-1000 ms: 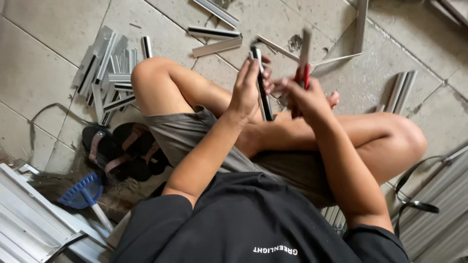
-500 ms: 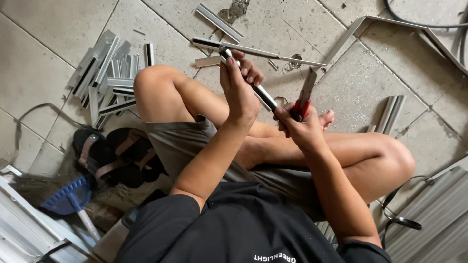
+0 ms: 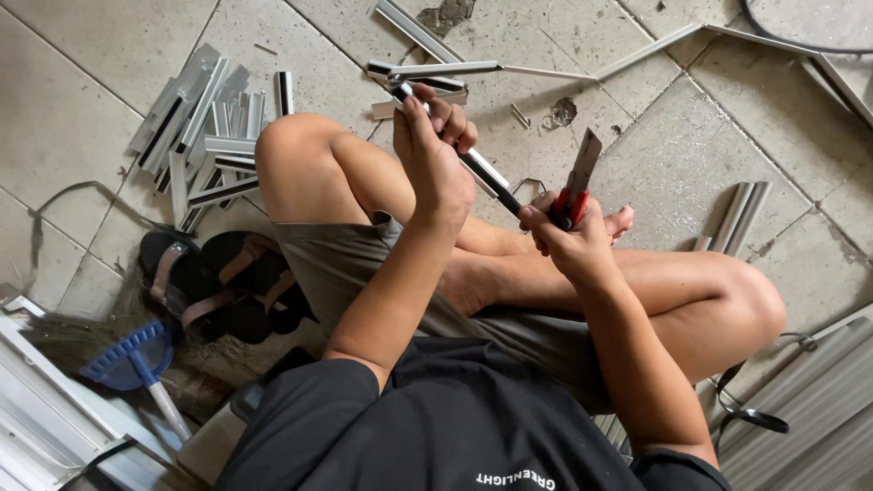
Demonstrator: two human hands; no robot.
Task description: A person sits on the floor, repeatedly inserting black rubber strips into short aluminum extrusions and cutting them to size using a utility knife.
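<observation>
While the person is sitting cross-legged on the tiled floor (image 3: 82, 100), both hands are working close above the bare legs, and that closeness is the main risk. The floor is carrying a heap of offcuts (image 3: 205, 136) towards its upper left, long strips (image 3: 546, 71) along its top edge, two short bars (image 3: 741, 214) towards its right side, sandals (image 3: 214, 286) at the left and a blue brush (image 3: 127, 355) near the lower left corner.

The left hand (image 3: 435, 150) is closing fully around the upper part of a metal strip (image 3: 486, 177), which is slanting down from the raised fist to the other hand, over the lap. The right hand (image 3: 573, 236) is clenching tight around the red handle of a knife (image 3: 577, 182), whose blade is pointing up and away, just beside the strip's lower end.

I judge that if the blade is skidding off hard metal under force, it could be jumping towards the left forearm, or down onto the bare thigh or foot directly beneath. The strip itself is having no support but the two fists, so it could be twisting and dragging a cut edge across the palm. Loose offcuts around the knees could be nicking skin as the person is shifting.
</observation>
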